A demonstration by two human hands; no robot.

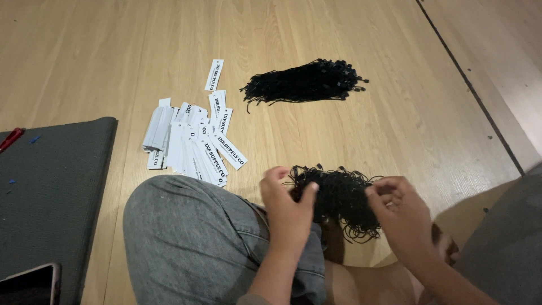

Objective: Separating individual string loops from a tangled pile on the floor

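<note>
Pale wooden floor [350,141] with a dark seam, grey mat [51,192] at left, seemingly evenly lit.

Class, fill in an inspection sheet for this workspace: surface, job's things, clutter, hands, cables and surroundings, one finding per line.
Surface: pale wooden floor.
Job's things: loose pile of black looped strings between both hands; neat bundle of black strings farther off; scattered white paper tags.
Clutter: small red and blue bits on the mat.
Hands: left hand and right hand both pick at the loose pile.
Cables: nothing seen.
Surroundings: grey mat, phone corner, person's grey-trousered knee.
</note>
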